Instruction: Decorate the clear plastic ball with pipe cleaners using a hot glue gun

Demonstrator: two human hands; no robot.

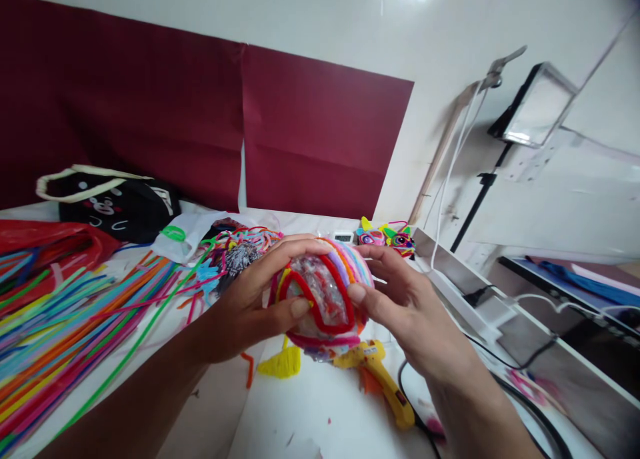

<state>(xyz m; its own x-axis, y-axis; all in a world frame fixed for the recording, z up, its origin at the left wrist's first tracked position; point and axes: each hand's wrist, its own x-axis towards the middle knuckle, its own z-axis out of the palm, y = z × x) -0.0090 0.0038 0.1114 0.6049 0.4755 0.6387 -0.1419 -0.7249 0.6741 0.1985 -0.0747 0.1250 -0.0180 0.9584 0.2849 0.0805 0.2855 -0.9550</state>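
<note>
Both my hands hold a ball-shaped craft (323, 292) wrapped in coloured pipe cleaners, with a red loop outlining a clear, crinkly patch on its front. My left hand (250, 302) grips its left side, thumb pressed on the red loop. My right hand (400, 299) grips its right side, thumb on the loop's edge and fingers curled behind. The craft is held above the white table (300, 419), over a yellow glue gun (380, 372).
A large spread of coloured pipe cleaners (75, 319) covers the table's left. A black bag with a bear face (110, 205) and a red plastic bag (45, 242) lie at the back left. Small finished crafts (385, 237) sit behind. Cables and a lamp stand (475, 199) are at right.
</note>
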